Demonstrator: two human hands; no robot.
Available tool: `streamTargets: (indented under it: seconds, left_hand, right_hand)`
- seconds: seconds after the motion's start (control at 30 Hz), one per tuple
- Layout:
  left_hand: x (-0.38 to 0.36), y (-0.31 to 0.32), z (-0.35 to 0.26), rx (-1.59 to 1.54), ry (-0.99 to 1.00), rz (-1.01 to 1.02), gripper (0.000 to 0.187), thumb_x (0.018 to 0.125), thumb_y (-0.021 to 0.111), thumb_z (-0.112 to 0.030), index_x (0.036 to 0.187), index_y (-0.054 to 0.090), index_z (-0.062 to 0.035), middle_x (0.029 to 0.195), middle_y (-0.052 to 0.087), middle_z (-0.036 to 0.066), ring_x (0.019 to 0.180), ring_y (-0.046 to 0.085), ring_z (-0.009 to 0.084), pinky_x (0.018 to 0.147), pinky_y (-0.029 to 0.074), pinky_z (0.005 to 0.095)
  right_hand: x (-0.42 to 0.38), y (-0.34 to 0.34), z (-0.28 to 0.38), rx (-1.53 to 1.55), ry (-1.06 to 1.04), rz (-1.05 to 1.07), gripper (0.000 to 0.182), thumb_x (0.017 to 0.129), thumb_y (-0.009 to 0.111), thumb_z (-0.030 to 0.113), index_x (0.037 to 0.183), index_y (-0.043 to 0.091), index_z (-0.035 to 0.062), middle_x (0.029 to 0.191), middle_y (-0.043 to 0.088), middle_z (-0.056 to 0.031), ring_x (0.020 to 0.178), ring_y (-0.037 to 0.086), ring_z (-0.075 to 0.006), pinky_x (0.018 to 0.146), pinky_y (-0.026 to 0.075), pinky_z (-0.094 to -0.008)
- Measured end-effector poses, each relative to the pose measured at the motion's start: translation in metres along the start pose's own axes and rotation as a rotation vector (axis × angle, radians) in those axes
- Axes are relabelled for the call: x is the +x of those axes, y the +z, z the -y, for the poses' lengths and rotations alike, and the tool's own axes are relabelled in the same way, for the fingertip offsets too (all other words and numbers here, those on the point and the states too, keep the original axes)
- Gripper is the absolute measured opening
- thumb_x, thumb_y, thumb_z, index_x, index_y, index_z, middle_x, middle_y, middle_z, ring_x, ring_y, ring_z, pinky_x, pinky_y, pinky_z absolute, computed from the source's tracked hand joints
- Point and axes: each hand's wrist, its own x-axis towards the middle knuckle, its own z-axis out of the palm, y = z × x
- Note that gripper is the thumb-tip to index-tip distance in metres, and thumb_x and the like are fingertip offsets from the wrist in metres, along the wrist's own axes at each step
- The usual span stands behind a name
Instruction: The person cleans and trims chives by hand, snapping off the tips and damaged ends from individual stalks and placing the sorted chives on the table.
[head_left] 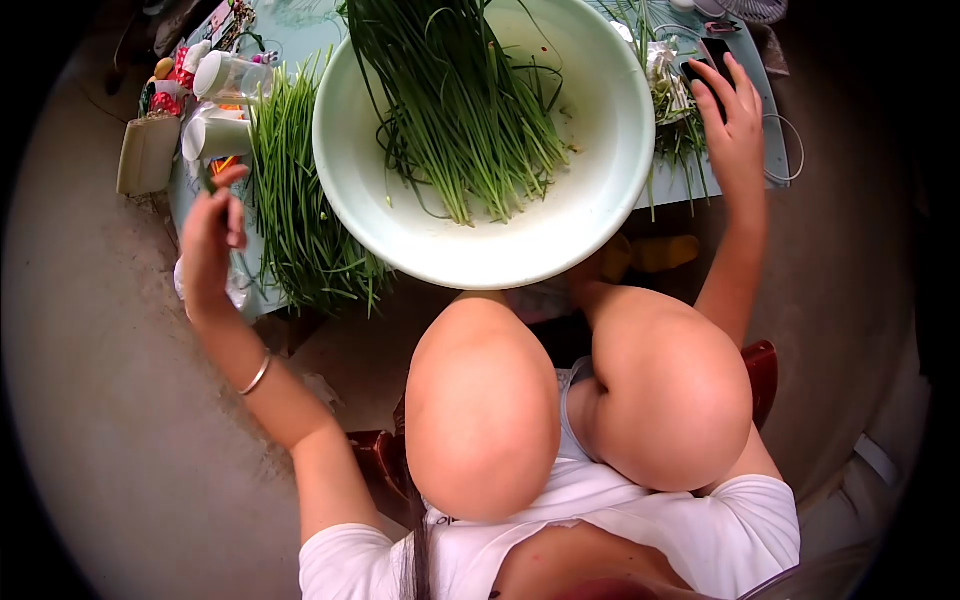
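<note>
My left hand (212,235) is off the left edge of the table, its fingers curled around a small dark green leaf bit (208,180). Just right of it lies a thick pile of long green garlic chives (290,190), hanging over the table's front edge. My right hand (738,118) reaches over the table's right side, fingers spread, with the fingertips at a dark phone (715,48). Between both hands stands a large pale green basin (335,150) with a big bunch of chives (470,120) in it. The basin's front rim is close above my knees.
Two whitish plastic cups (225,75) lie on the light blue table (285,25) at the left, near red-and-white items and a beige box (148,155). Loose chive scraps (678,130) and a crumpled wrapper are right of the basin. A white cable (795,150) loops off the right edge.
</note>
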Motion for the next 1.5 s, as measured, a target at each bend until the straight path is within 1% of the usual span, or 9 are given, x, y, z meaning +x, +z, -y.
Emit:
streamTargets:
  seconds: [0.23, 0.33, 0.47, 0.67, 0.83, 0.93, 1.03, 1.37, 1.5]
  left_hand:
    - [0.006, 0.018, 0.085, -0.016, -0.211, -0.120, 0.035, 0.098, 0.041, -0.026, 0.116, 0.053, 0.0016, 0.070, 0.059, 0.001, 0.049, 0.046, 0.0036, 0.042, 0.034, 0.0173]
    - [0.003, 0.022, 0.078, 0.014, -0.068, -0.136, 0.036, 0.099, 0.041, -0.029, 0.112, 0.054, 0.0017, 0.068, 0.058, 0.001, 0.046, 0.042, 0.0024, 0.039, 0.030, 0.0154]
    - [-0.005, 0.019, 0.068, -0.099, 0.082, -0.256, 0.036, 0.099, 0.040, -0.028, 0.113, 0.053, 0.0027, 0.063, 0.052, 0.000, 0.042, 0.034, 0.0014, 0.037, 0.023, 0.0164]
    - [-0.002, 0.010, 0.071, 0.005, 0.052, -0.293, 0.037, 0.099, 0.040, -0.028, 0.116, 0.053, 0.0017, 0.062, 0.052, 0.000, 0.041, 0.033, 0.0017, 0.037, 0.024, 0.0167]
    - [0.001, 0.014, 0.093, 0.179, -0.088, -0.276, 0.038, 0.099, 0.040, -0.031, 0.123, 0.050, -0.0029, 0.067, 0.058, 0.002, 0.047, 0.045, 0.0035, 0.042, 0.035, 0.0170]
    - [-0.003, 0.021, 0.096, 0.276, -0.121, -0.321, 0.039, 0.098, 0.042, -0.031, 0.124, 0.049, -0.0031, 0.071, 0.061, 0.007, 0.059, 0.056, 0.0138, 0.054, 0.048, 0.0268]
    - [-0.012, 0.037, 0.086, 0.923, 0.078, -0.520, 0.034, 0.096, 0.045, -0.027, 0.121, 0.053, -0.0048, 0.098, 0.061, 0.017, 0.091, 0.059, 0.0324, 0.081, 0.046, 0.0398]
    - [-0.033, 0.110, 0.014, 0.886, 0.532, -0.603, 0.023, 0.091, 0.053, -0.012, 0.109, 0.059, -0.0007, 0.112, 0.059, 0.016, 0.102, 0.058, 0.0322, 0.087, 0.045, 0.0389]
    - [-0.029, 0.144, 0.000, 0.719, 0.686, -0.269, 0.026, 0.087, 0.058, -0.006, 0.113, 0.059, -0.0032, 0.118, 0.057, 0.015, 0.107, 0.056, 0.0322, 0.091, 0.044, 0.0387]
  right_hand:
    - [0.013, -0.010, 0.044, 0.232, -0.051, 0.091, 0.026, 0.089, 0.057, 0.016, 0.114, 0.063, 0.0102, 0.135, 0.047, -0.0099, 0.125, 0.044, -0.0251, 0.101, 0.035, -0.0360]
    - [0.017, -0.005, 0.057, 0.273, -0.186, 0.079, 0.023, 0.089, 0.057, 0.006, 0.110, 0.064, 0.0064, 0.130, 0.050, -0.0099, 0.117, 0.051, -0.0226, 0.095, 0.041, -0.0333]
    - [0.016, 0.009, 0.073, 0.433, -0.298, 0.286, 0.024, 0.081, 0.059, -0.002, 0.102, 0.065, 0.0079, 0.090, 0.063, -0.0083, 0.078, 0.062, -0.0237, 0.070, 0.050, -0.0323]
    - [-0.009, 0.050, 0.114, 0.325, -0.565, 0.905, 0.028, 0.078, 0.057, 0.002, 0.102, 0.067, 0.0104, 0.082, 0.065, -0.0111, 0.077, 0.063, -0.0288, 0.069, 0.051, -0.0376]
    - [-0.016, 0.075, 0.140, 0.010, -0.804, 1.102, 0.014, 0.073, 0.059, 0.004, 0.087, 0.063, 0.0037, 0.068, 0.062, -0.0107, 0.068, 0.063, -0.0295, 0.061, 0.051, -0.0381]
    - [-0.022, 0.085, 0.144, -0.097, -0.906, 1.092, 0.007, 0.072, 0.060, 0.005, 0.078, 0.058, 0.0033, 0.059, 0.058, -0.0094, 0.064, 0.063, -0.0279, 0.056, 0.050, -0.0371]
    - [-0.026, 0.090, 0.142, -0.114, -0.937, 1.033, 0.008, 0.070, 0.062, 0.006, 0.076, 0.057, 0.0044, 0.057, 0.057, -0.0079, 0.063, 0.063, -0.0254, 0.053, 0.048, -0.0353]
    - [-0.002, 0.058, 0.133, 0.076, -1.063, 0.828, 0.009, 0.072, 0.061, 0.008, 0.078, 0.056, 0.0058, 0.063, 0.058, -0.0060, 0.060, 0.061, -0.0230, 0.054, 0.049, -0.0327]
    - [0.002, 0.024, 0.121, 0.480, -0.665, 0.682, 0.012, 0.077, 0.063, 0.003, 0.089, 0.061, 0.0058, 0.075, 0.064, -0.0077, 0.066, 0.064, -0.0223, 0.058, 0.052, -0.0303]
